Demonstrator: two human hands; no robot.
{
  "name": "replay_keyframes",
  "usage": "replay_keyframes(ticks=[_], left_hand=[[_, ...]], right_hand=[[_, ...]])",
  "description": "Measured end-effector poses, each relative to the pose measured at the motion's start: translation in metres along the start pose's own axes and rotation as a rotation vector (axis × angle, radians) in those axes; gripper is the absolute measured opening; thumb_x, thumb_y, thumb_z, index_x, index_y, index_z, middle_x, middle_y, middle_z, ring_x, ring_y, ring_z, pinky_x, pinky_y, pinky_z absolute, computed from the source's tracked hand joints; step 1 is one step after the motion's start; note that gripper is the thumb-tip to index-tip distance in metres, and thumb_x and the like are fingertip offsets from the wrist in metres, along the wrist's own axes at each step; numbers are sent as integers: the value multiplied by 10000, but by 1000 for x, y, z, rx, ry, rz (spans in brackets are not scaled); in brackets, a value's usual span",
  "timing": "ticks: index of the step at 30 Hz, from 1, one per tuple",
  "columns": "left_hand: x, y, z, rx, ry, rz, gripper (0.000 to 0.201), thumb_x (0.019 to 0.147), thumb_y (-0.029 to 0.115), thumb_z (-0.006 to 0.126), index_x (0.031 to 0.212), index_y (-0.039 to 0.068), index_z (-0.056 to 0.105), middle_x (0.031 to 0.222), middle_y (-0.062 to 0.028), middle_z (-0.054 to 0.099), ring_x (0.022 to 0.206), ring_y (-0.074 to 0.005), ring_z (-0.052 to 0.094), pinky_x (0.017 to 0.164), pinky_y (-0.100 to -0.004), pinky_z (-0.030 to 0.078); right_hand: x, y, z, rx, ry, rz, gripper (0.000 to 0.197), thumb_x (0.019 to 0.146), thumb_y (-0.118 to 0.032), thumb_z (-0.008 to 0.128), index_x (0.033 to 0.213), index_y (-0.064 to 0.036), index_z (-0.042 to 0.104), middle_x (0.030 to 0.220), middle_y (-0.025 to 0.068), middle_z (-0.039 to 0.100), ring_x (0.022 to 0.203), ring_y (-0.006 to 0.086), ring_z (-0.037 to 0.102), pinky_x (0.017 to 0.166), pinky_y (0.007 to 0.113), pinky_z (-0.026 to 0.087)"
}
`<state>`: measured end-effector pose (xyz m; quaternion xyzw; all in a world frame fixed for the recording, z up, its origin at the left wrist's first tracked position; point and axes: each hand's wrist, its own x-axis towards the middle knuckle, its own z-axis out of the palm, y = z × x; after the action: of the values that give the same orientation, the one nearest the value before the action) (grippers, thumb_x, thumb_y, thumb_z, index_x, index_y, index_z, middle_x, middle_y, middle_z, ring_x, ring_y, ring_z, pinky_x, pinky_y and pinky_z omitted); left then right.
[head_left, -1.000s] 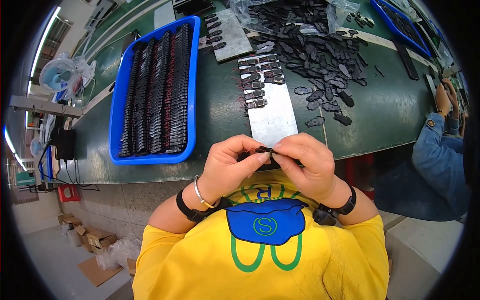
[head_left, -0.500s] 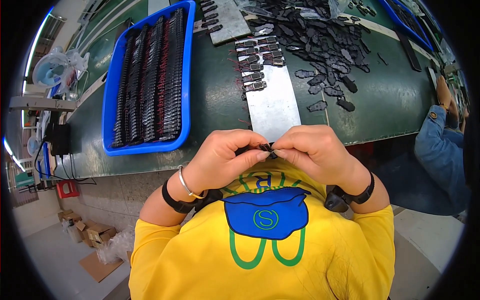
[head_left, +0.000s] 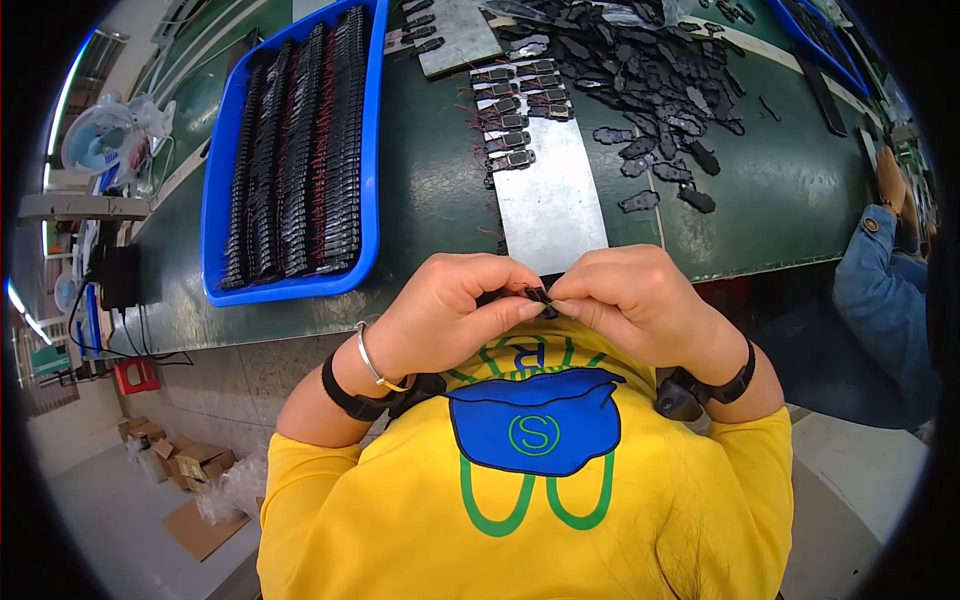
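— What are the hands doing?

— The left hand (head_left: 455,310) and the right hand (head_left: 640,300) meet close to the chest, fingertips pinched together on one small flat black plastic part (head_left: 540,297). Both are clamped on it, thumb against forefinger; most of the part is hidden between them.

— Where is that relative to the table?

— Just over the near edge of the dark green worktable (head_left: 800,190), above the yellow shirt (head_left: 540,510). The left wrist carries a thin metal bangle (head_left: 368,358) and a black band; the right wrist has a black band too.

— What lies beyond the hands?

— Straight ahead, a long bare grey metal plate (head_left: 550,205) lies on the table. At its far end sits a short double column of small black parts with thin red wires (head_left: 505,125). To the right of the plate, a loose scattered heap of flat black pieces (head_left: 650,85) spreads out.

— And to the left?

— A blue rectangular plastic tray (head_left: 368,180), filled with tight rows of the same dark wired parts. At the right rim, another person's blue denim sleeve (head_left: 885,290) rests by the table.
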<state>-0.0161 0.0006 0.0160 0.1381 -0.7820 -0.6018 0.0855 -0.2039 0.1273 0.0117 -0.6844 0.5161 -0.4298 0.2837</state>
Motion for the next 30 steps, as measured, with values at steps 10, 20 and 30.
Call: replay_keyframes(ticks=[10,20,30], left_hand=[[-2,2,1,-4,1,-49,139,838,28,683,971,-12,671,848,-54,680,760,-90,626,680,-220,497],[-1,2,-1,19,-26,-27,142,849,25,676,984,-15,667,846,-38,675,762,-77,610,682,-216,493],[-1,1,4,-380,82,-202,158,851,30,679,1004,-7,667,859,-29,665,731,-59,569,650,-189,464]], right_hand=[[-3,-2,4,-9,46,-3,72,786,16,663,854,12,643,754,124,638,650,282,633,571,327,492],[-2,-3,-1,92,-22,124,78,802,-5,677,873,16,652,766,102,648,671,220,632,599,288,491],[-5,-12,11,130,200,126,211,766,12,726,952,25,627,830,100,666,695,155,650,620,259,525]])
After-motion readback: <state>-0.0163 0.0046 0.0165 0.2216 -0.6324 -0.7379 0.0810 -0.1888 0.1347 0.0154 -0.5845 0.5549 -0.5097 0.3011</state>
